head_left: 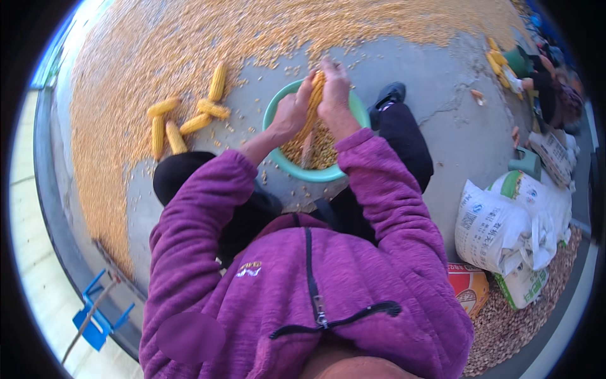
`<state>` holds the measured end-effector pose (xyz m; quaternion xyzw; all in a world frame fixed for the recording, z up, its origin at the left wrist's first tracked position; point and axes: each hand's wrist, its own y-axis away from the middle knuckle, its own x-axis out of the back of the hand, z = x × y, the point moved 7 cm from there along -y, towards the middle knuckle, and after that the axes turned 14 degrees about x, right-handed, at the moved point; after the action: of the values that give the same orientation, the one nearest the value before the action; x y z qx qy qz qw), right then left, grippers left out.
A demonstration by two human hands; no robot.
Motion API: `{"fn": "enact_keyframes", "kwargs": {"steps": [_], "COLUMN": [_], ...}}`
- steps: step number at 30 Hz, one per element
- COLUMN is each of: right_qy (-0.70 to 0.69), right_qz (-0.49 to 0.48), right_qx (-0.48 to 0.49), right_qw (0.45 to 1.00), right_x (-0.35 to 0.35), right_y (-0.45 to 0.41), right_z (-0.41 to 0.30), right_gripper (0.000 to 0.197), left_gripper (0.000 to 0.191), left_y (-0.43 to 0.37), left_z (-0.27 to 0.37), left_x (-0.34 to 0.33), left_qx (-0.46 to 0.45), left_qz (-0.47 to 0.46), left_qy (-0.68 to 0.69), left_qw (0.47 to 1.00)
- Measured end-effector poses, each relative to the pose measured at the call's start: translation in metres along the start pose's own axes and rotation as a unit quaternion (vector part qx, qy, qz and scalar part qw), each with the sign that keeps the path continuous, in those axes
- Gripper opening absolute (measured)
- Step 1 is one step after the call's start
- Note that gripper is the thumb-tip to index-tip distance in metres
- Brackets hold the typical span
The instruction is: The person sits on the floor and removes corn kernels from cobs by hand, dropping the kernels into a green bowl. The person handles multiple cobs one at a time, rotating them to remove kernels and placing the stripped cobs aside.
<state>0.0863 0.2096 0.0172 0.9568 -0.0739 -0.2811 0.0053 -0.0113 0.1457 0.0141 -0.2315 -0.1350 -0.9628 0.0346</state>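
Observation:
A yellow corn cob [312,105] is held between my two hands over a light green plastic basin [308,176]. My left hand [292,111] grips it from the left, my right hand [335,90] from the right, its fingers near the upper end. Loose corn kernels [324,144] lie in the basin, along with a bare-looking cob [307,150] standing at a slant below my hands. On the floor left of the basin lie several whole yellow corn cobs [217,82], some touching one another.
Corn kernels [165,42] cover the concrete floor ahead and to the left. White sacks [492,227] with writing stand at the right, near a green plastic container [524,163]. Another person [551,94] sits at the far right beside corn cobs [498,61]. A blue plastic object [94,324] lies lower left.

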Motion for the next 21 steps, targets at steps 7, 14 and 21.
{"fn": "enact_keyframes", "kwargs": {"steps": [7,14,21], "right_qy": [0.024,0.002,-0.062], "right_qz": [-0.103,-0.008,0.094], "right_qx": [0.057,-0.009,-0.094], "right_qw": [0.993,1.0,0.989], "right_x": [-0.026,0.003,0.046], "right_y": [0.022,-0.007,-0.039], "right_z": [-0.016,-0.013,0.007], "right_gripper": [0.015,0.017,0.023], "left_gripper": [0.059,0.078,0.074], "left_y": [-0.015,-0.007,0.008], "left_z": [-0.059,-0.043,-0.004], "left_x": [-0.008,-0.021,-0.012], "left_qx": [0.252,0.275,0.094], "left_qz": [-0.019,-0.137,-0.182], "left_qy": [0.231,0.386,0.279], "left_qw": [0.94,0.87,0.938]}}
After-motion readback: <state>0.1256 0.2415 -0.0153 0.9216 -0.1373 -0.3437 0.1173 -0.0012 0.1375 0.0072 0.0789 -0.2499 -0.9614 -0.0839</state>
